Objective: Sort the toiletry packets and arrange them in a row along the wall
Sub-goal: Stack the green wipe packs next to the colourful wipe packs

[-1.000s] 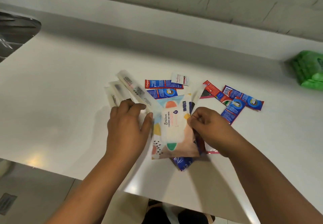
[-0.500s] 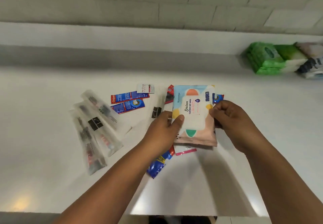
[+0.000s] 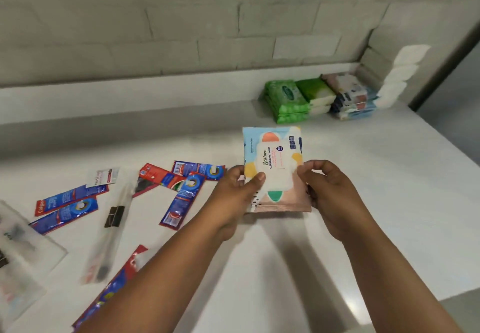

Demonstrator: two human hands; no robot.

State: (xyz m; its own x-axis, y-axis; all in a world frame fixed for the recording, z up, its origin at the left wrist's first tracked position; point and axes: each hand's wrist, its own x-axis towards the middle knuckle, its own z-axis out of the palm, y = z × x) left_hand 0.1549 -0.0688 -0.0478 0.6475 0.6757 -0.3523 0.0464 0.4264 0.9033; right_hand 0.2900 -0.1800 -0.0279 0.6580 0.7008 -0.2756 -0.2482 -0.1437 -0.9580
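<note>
Wet-wipes packet (image 3: 275,166), one, held above the white counter (image 3: 363,202) between both hands. Left hand (image 3: 239,197) pinches its left edge, thumb on the face; right hand (image 3: 330,195) grips its right edge, fingers curled. Left of the packet lie six red-blue toothpaste sachets (image 3: 181,200). Beyond it, against the wall (image 3: 181,34), three stacks of wipes packs (image 3: 288,101).

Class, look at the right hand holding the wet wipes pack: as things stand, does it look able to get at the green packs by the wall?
Probably not yet: the right hand grips the wet wipes pack. The counter toward the green packs is bare.
</note>
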